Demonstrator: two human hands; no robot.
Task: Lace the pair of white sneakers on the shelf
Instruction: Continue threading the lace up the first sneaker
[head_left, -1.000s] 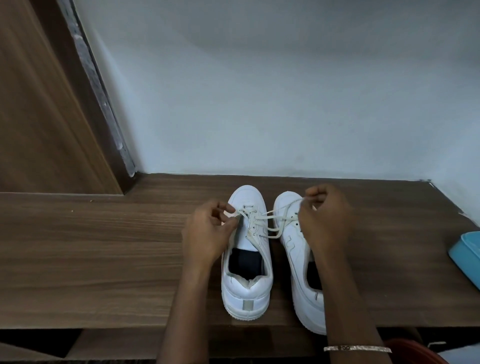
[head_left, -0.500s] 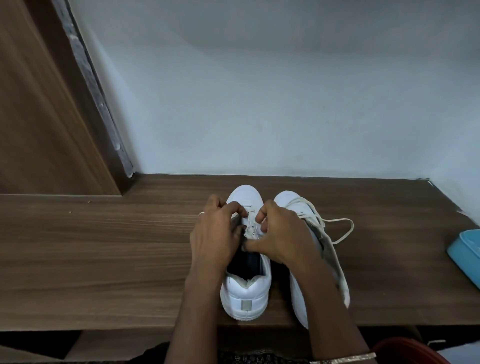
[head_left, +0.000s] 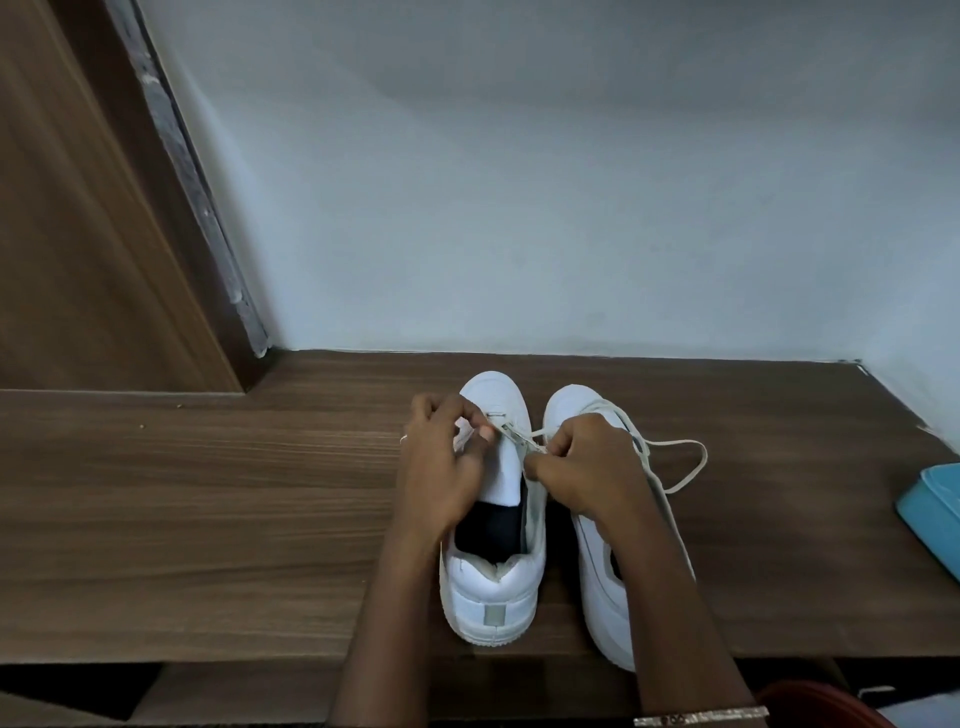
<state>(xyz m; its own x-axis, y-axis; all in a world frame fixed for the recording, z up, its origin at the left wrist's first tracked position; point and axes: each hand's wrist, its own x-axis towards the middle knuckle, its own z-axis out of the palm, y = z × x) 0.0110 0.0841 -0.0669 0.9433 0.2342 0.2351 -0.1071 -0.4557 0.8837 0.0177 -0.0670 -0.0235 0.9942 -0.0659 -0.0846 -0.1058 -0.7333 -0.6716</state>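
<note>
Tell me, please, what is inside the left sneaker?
Inside the left sneaker only a dark lining shows, below the white tongue. The tongue hides the toe end, and the left hand covers the opening's left edge.

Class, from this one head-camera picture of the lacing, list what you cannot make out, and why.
Head view:
- Eyelets of the left sneaker: partly under the left hand.
- Tongue of the right sneaker: behind the right hand and forearm.
- Ends of the lace: inside both pinches.
- Blue thing: cut by the right edge.
- Red thing: cut by the bottom edge.
</note>
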